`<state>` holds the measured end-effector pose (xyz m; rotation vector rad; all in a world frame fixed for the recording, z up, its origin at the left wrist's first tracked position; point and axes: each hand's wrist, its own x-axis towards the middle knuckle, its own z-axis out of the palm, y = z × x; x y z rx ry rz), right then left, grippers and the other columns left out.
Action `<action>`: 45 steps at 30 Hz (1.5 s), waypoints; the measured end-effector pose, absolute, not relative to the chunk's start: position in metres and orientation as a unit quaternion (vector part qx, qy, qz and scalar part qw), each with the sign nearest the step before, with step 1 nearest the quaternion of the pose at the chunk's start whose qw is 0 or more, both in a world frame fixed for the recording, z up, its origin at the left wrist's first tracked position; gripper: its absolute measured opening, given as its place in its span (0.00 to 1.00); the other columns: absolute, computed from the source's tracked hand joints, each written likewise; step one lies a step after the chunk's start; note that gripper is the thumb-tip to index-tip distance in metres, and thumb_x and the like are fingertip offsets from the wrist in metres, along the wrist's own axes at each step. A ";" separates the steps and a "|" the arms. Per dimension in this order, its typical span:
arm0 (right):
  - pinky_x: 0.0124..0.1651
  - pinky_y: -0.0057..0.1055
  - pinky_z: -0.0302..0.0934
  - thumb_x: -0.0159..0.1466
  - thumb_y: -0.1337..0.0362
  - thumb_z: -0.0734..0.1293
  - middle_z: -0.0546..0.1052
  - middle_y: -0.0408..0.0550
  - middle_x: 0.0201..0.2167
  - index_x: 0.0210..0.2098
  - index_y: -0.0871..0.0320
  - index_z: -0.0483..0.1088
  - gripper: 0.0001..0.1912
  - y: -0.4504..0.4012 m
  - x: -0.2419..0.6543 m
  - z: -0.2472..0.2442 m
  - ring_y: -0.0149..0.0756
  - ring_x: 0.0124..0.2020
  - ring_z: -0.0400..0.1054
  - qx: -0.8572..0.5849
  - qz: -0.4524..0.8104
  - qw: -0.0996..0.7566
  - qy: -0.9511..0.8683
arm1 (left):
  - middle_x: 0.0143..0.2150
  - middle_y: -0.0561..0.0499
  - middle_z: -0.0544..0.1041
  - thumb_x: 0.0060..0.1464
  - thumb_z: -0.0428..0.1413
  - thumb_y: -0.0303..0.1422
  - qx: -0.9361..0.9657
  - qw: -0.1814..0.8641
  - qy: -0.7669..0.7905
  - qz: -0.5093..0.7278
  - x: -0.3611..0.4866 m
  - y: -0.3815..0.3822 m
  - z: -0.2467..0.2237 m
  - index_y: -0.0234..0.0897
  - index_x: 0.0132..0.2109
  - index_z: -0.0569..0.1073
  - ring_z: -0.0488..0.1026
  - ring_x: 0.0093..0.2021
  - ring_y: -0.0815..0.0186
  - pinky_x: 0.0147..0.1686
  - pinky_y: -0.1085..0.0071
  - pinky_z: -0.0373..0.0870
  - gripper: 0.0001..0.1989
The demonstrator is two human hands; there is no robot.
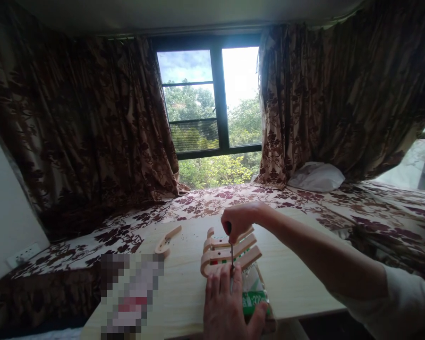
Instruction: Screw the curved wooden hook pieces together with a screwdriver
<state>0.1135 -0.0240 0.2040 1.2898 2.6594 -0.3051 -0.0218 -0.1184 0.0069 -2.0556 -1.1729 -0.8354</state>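
Observation:
My right hand [240, 220] is closed around the dark handle of a screwdriver [232, 252], whose metal shaft points straight down. The tip ends between the fingers of my left hand [224, 302], and what it meets there is hidden. That left hand lies with its fingers stretched forward over the near end of several curved, light wooden pieces [250, 257]. Dark holes show in those pieces, which rest side by side on a green and white printed box [257, 302]. My left thumb is spread out over the box.
On the pale tabletop [297, 288], a loose curved wooden piece [168, 240] lies to the left, with small dark bits beside it. A blurred patch covers the table's left side. Behind are a floral-covered surface [205, 203], a white bag [317, 176], curtains and a window.

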 end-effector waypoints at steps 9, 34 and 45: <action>0.29 0.24 0.55 0.52 0.64 0.70 0.78 0.45 0.35 0.41 0.59 0.76 0.17 -0.045 0.119 0.209 0.30 0.31 0.67 0.408 -0.069 0.069 0.908 | 0.56 0.46 0.70 0.54 0.49 0.53 -0.778 0.301 -0.451 -0.318 -0.020 -0.119 0.008 0.37 0.61 0.63 0.66 0.55 0.56 0.53 0.60 0.61 0.34; 0.27 0.27 0.52 0.56 0.65 0.61 0.77 0.50 0.33 0.39 0.59 0.75 0.14 -0.053 0.107 0.204 0.32 0.29 0.64 0.389 0.012 -0.010 0.921 | 0.59 0.47 0.67 0.55 0.49 0.52 -0.789 0.229 -0.480 -0.308 -0.017 -0.126 0.011 0.38 0.63 0.60 0.63 0.57 0.56 0.56 0.59 0.57 0.33; 0.28 0.26 0.51 0.54 0.64 0.64 0.77 0.45 0.31 0.36 0.56 0.76 0.12 -0.054 0.120 0.199 0.30 0.28 0.65 0.377 -0.006 -0.017 0.926 | 0.59 0.47 0.66 0.55 0.49 0.52 -0.787 0.213 -0.490 -0.309 -0.015 -0.127 0.014 0.39 0.62 0.60 0.62 0.58 0.55 0.57 0.59 0.57 0.33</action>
